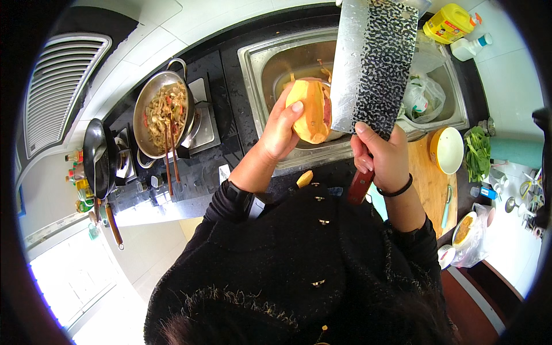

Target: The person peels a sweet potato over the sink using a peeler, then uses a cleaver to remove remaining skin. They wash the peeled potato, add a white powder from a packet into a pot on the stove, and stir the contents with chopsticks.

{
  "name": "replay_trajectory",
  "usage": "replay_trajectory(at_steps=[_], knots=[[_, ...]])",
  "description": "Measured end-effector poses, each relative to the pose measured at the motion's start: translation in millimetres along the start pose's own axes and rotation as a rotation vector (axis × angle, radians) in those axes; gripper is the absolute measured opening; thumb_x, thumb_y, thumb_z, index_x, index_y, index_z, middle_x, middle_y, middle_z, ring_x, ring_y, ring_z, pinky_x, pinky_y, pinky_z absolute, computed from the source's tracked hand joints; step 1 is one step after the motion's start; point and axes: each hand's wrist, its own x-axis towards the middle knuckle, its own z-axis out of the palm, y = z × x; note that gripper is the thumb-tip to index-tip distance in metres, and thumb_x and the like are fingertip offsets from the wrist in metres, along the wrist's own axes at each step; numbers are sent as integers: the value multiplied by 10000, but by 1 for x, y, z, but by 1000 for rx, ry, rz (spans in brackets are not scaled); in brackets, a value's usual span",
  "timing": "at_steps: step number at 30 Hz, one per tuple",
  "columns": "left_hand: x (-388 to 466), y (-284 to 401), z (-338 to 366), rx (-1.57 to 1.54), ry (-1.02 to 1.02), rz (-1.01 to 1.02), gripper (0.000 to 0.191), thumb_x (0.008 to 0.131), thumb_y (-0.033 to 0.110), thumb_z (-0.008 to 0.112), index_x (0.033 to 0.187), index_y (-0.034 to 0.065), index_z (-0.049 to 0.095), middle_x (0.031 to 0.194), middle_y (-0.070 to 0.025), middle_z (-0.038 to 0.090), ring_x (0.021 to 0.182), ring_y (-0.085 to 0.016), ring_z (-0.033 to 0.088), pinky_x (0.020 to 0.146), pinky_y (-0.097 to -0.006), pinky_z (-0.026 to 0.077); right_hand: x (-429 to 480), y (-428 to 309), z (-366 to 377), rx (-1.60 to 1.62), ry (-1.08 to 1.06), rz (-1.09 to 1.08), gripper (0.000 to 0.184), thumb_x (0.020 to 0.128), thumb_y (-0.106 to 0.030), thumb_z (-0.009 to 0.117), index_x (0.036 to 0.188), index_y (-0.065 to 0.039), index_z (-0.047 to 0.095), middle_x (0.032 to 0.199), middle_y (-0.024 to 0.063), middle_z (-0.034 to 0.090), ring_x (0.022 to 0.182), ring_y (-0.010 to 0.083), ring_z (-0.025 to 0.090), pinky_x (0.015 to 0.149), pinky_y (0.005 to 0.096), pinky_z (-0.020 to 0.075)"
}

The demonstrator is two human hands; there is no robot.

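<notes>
My left hand (pixel 281 125) holds a mostly peeled sweet potato (pixel 311 113), orange-yellow with a strip of reddish skin on its right side, over the near part of a steel sink (pixel 302 163). My right hand (pixel 381 157) grips a cleaver (pixel 375 64) by its reddish-brown handle, the broad blade with its black speckled pattern pointing up and away from me. The blade's left edge is close beside the sweet potato; whether they touch I cannot tell. Peelings and water lie in the basin behind. A small yellowish piece (pixel 304 178) rests on the dark counter's near edge.
On the left hob stands a steel pan (pixel 139 114) of cooked food with chopsticks (pixel 167 164); a black wok (pixel 88 151) is farther left. To the right are a wooden cutting board (pixel 424 172), a yellow bowl (pixel 447 151), leafy greens (pixel 476 153) and a green-handled peeler or knife (pixel 446 207).
</notes>
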Motion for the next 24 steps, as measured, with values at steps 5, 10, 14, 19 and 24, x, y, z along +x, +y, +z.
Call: replay_trajectory(at_steps=[5, 10, 14, 19, 24], knots=[[2, 1, -8, 30, -57, -46, 545, 807, 294, 552, 1235, 20, 356, 1090, -106, 512, 1007, -193, 514, 876, -318, 409, 0, -2, -4, -4, -24, 43, 191, 834, -88, 515, 657, -40, 463, 478, 20, 446, 363, 90, 370, 358, 237, 298], [2, 5, -7, 91, -41, -60, 552, 803, 305, 565, 1230, 15, 369, 1095, -100, 513, 1005, -194, 517, 862, -317, 419, 2, -2, -6, -8, -49, 56, 171, 830, -87, 521, 675, -38, 472, 492, 26, 458, 364, 90, 371, 356, 236, 296], [5, 14, -9, 112, -128, -125, 547, 801, 311, 569, 1218, 10, 385, 1093, -100, 513, 983, -189, 522, 833, -316, 432, 3, -2, -8, -21, -71, 85, 183, 842, -106, 517, 678, -42, 466, 509, 40, 476, 346, 79, 341, 348, 228, 303], [7, 15, -9, 113, -108, -154, 537, 805, 318, 561, 1208, 6, 393, 1055, -100, 528, 954, -185, 531, 813, -303, 436, 5, -1, -11, 2, -95, 124, 184, 848, -122, 521, 687, -55, 459, 514, 42, 479, 334, 69, 320, 340, 224, 303], [8, 13, -12, 47, -122, -200, 512, 813, 311, 552, 1197, 8, 399, 1031, -96, 537, 944, -181, 537, 808, -300, 438, 9, 3, -15, 55, -135, 159, 162, 849, -127, 525, 715, -63, 462, 512, 36, 471, 336, 66, 315, 341, 222, 299]])
